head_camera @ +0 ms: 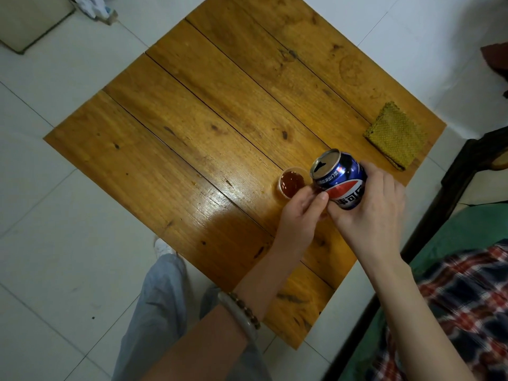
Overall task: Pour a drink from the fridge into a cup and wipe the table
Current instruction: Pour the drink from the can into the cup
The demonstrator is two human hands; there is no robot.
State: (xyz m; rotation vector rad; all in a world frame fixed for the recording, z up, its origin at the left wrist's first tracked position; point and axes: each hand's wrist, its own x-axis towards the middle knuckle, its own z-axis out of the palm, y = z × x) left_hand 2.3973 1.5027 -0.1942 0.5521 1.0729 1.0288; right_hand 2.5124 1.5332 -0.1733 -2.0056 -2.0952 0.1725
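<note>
**A:** Where is the can (339,177) right now?

**B:** Lower right of centre, off the bench (192,119). The right hand (368,204) is wrapped round its lower body, and it is tipped with the open mouth facing up and left, over towards the cup (284,195).

**A:** And the other hand?

**B:** The left hand (299,213) has its fingers curled against the cup's near wall, pinching it steady. The cup stands on the bench just left of the can, with dark drink (292,182) already in it.

**A:** How will the can handle?

**B:** My guess is it is light and thin-walled, so it dents under a hard squeeze. It came from a fridge, so it may also be slick with condensation, though I can't see any wet. A grip round the middle, clear of the mouth, suits it.

**A:** The cup?

**B:** It looks small, clear and thin, probably plastic. It would be easy to tip or crush, so hold it low on the wall and gently.

**A:** Wiping?

**B:** The yellow-green cloth (395,136) lies folded and untouched near the bench's right corner, well apart from both hands. It looks soft and knitted, so any edge would do to pick it up.
</note>
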